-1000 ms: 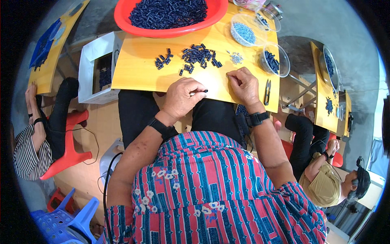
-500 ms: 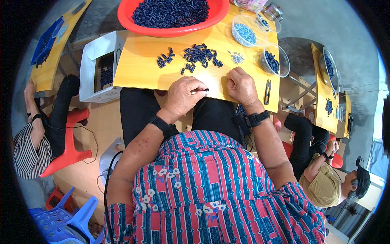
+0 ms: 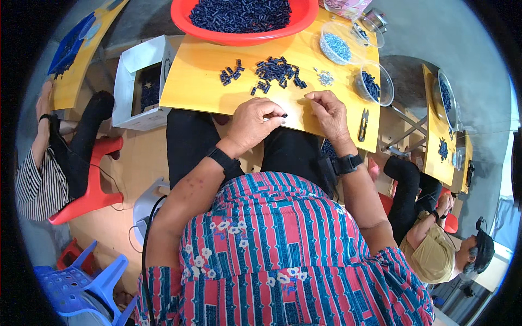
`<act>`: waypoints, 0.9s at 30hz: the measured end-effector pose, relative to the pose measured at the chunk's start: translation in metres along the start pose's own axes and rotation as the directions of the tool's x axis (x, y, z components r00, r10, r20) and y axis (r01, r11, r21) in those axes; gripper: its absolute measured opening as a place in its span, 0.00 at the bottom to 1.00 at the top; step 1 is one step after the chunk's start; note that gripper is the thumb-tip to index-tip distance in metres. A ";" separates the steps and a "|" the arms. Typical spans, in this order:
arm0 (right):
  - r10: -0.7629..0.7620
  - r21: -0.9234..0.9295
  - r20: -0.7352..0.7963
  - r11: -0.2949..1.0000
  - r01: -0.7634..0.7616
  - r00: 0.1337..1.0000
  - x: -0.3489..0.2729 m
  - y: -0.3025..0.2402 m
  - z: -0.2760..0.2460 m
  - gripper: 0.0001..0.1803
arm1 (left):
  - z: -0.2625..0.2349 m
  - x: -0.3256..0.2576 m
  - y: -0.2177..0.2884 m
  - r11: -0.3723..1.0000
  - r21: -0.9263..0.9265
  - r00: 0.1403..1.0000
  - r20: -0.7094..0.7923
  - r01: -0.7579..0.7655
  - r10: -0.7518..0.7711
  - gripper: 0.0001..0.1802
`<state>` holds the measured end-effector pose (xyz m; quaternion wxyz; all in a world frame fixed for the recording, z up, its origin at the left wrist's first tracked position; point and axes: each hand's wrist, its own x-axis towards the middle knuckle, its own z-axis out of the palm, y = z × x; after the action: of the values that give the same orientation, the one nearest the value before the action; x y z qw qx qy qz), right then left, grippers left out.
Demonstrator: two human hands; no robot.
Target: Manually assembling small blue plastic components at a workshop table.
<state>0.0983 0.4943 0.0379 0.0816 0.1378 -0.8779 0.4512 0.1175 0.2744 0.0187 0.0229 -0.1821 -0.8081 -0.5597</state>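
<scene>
Just over the table's near edge, my left hand [image 3: 251, 124] is closed, with a small black plastic piece [image 3: 284, 115] pinched between thumb and fingers. A short way to the right, my right hand [image 3: 331, 117] is raised with its thumb and index fingertips close together. Anything between those tips is too small to make out. Beyond my hands lie a pile of black plastic pieces [image 3: 276, 70] and a smaller group of black pieces [image 3: 232, 73]. Small silvery parts [image 3: 325, 77] are scattered to their right. Black thread snips [image 3: 364, 125] rest beside my right hand.
A red basin [image 3: 244, 38] full of black pieces stands at the table's far side. Clear tubs hold pale blue parts [image 3: 335, 48] and black pieces [image 3: 372, 86]. A white box [image 3: 124, 89] is left of the table. Co-workers sit at tables on both sides.
My right hand has loosened from a fist, its index finger and thumb now reaching left. The left hand still pinches the black piece. The whole view has shifted slightly.
</scene>
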 end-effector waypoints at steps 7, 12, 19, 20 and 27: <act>0.366 0.597 0.209 0.687 -0.415 0.907 -0.006 0.004 0.010 0.08 | 0.000 -0.001 -0.002 1.000 -0.006 1.000 0.001 0.020 -0.020 0.06; 0.393 0.671 0.241 0.593 -0.445 0.887 -0.006 -0.005 0.013 0.07 | 0.001 -0.001 -0.002 1.000 -0.015 0.999 -0.020 0.028 -0.028 0.06; 0.394 0.680 0.317 0.539 -0.497 0.863 -0.008 -0.008 0.017 0.07 | 0.004 0.000 -0.002 0.997 -0.008 0.996 -0.041 0.074 -0.075 0.06; 0.387 0.664 0.312 0.564 -0.490 0.868 -0.008 -0.009 0.017 0.07 | 0.004 0.001 -0.002 0.998 -0.016 0.997 -0.042 0.062 -0.063 0.06; 0.363 0.557 0.370 0.650 -0.517 0.855 -0.008 -0.019 0.021 0.07 | 0.003 0.000 -0.003 0.997 -0.008 0.997 -0.029 0.077 -0.077 0.06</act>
<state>0.1113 0.4685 0.0383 -0.1830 -0.0110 -0.6806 0.7094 0.1170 0.2765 0.0150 0.0124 -0.1429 -0.8122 -0.5656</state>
